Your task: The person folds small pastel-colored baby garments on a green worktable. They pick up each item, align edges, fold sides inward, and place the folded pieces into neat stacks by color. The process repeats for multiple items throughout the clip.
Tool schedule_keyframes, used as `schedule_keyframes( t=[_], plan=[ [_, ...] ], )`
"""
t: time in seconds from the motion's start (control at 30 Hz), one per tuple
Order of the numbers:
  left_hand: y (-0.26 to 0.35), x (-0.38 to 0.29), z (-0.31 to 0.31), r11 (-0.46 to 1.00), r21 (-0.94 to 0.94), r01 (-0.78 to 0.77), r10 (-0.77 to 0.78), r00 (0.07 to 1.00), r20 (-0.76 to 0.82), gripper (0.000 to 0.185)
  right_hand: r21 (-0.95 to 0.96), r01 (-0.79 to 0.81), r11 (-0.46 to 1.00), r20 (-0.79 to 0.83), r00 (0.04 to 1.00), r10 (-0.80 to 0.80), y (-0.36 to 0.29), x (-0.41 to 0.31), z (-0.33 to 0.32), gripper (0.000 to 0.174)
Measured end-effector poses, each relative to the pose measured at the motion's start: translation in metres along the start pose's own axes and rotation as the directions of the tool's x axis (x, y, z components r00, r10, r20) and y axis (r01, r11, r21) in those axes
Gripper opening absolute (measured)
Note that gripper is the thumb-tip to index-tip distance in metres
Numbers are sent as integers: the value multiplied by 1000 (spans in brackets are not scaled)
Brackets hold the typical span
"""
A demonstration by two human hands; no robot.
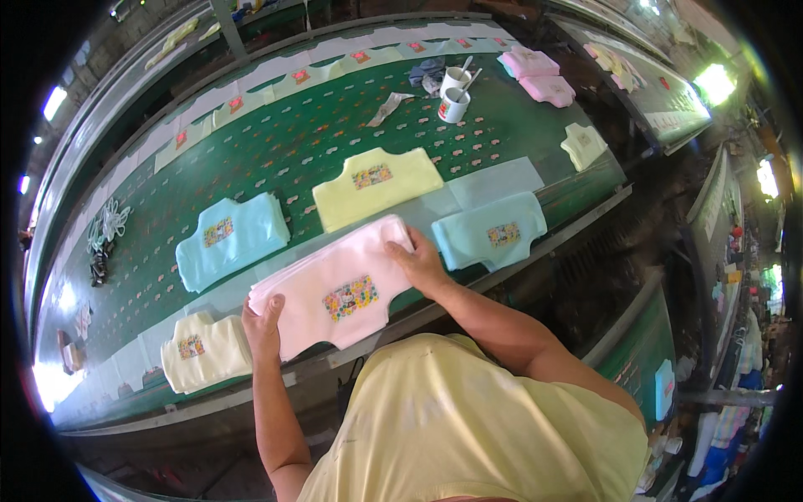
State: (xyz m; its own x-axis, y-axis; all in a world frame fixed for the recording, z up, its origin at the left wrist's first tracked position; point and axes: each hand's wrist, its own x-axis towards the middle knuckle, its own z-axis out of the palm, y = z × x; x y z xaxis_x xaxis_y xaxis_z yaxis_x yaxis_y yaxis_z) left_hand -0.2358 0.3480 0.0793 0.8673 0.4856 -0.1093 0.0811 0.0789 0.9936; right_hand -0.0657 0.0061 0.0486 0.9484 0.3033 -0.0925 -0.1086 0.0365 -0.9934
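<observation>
Between my two hands is a stack of pink cut fabric panels [301,301] with a colourful printed patch, at the table's front edge. My left hand [265,323] grips its left end, thumb on top. At the far right corner, my right hand [419,260] holds the stack the same way. A cream panel stack [216,345] lies beside my left hand, and a blue stack [524,219] lies just right of my right hand. Beyond the pink stack are a yellow stack [401,188] and another blue stack [257,219], all bearing similar prints.
The long green printing table [351,125] carries two white cups [452,112] with utensils, a crumpled cloth [426,72], pink stacks [546,88] and a small cream stack [583,147]. Panels with red prints [235,105] line its far edge. Cords [110,223] lie at left.
</observation>
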Motion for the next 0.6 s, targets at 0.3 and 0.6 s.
schedule_keyframes(
  t=[0.3,0.6],
  plan=[
    [46,63,272,969,-213,126,-68,963,259,56,44,33,998,-164,986,-26,-77,110,-244,43],
    [-4,191,488,950,-224,218,-194,973,125,59,23,-72,997,-222,972,76,-79,243,-428,55]
  ],
)
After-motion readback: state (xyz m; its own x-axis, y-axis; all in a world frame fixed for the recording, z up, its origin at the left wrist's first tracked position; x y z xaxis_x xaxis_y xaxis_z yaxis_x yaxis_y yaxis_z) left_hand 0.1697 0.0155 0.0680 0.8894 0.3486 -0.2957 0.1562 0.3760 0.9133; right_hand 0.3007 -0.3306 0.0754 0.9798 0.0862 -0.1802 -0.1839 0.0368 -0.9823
